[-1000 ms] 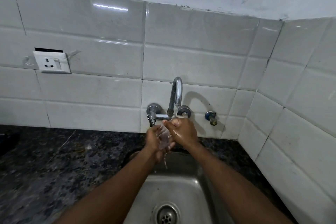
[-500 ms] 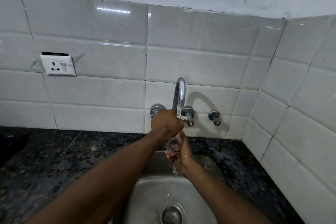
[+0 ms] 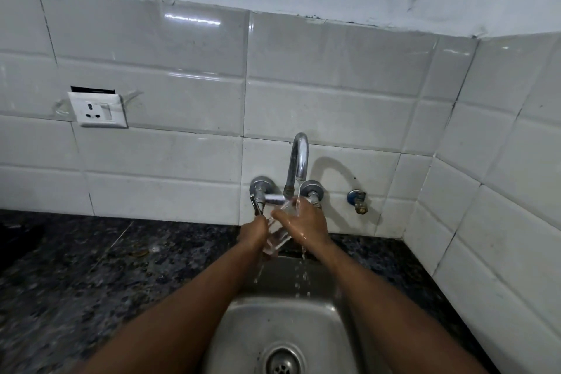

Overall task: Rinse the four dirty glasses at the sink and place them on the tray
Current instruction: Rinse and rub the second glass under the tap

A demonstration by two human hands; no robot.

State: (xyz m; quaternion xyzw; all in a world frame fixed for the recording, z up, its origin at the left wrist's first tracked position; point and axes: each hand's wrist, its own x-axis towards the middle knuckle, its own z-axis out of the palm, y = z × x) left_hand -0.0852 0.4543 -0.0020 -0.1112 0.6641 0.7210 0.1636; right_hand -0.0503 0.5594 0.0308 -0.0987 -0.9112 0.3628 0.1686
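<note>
Under the curved chrome tap (image 3: 299, 158) at twelve o'clock, left hand (image 3: 253, 232) and right hand (image 3: 307, 223) gripped a clear drinking glass (image 3: 277, 237), fingers curled, best turned slowly midstream.

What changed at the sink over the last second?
The left hand, up at the tap handle half a second ago, dropped back to the glass; both hands now hold it tilted under the running spout. The right hand kept its hold and rose with the glass. Sink and wall socket unchanged.
</note>
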